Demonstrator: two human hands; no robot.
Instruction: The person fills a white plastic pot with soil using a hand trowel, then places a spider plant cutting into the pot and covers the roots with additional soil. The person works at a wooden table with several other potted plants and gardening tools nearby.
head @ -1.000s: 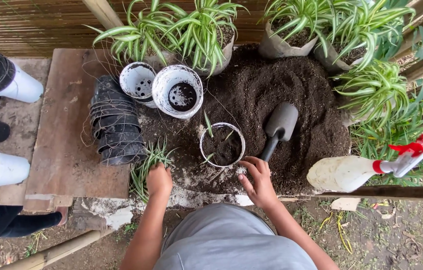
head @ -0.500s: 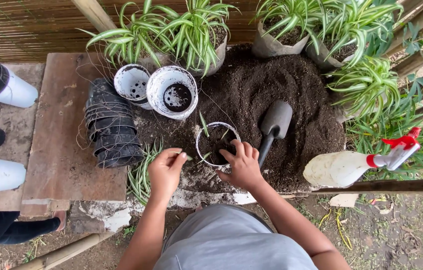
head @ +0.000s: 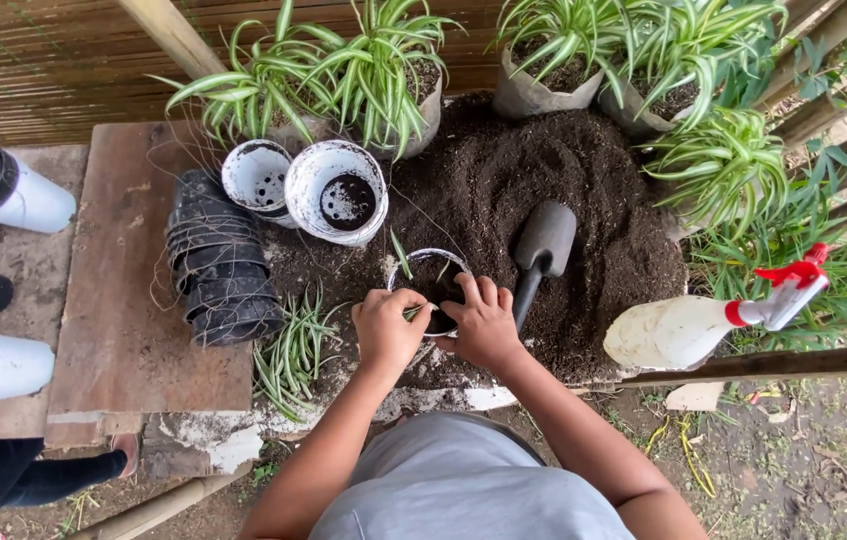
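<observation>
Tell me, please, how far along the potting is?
Done: the small pot holds soil and a shoot. In hand: left hand and right hand are both at its rim, over the soil. Left: loose plantlets, two near-empty white pots and stacked black pots wait.

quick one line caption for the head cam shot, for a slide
Both hands, left hand and right hand, work at a small soil-filled pot beside a black trowel on a soil heap.

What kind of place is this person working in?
Most likely an outdoor potting corner of a garden or small plant nursery: a heap of dark potting soil with a trowel on it, potted spider plants and stacked black pots.
</observation>
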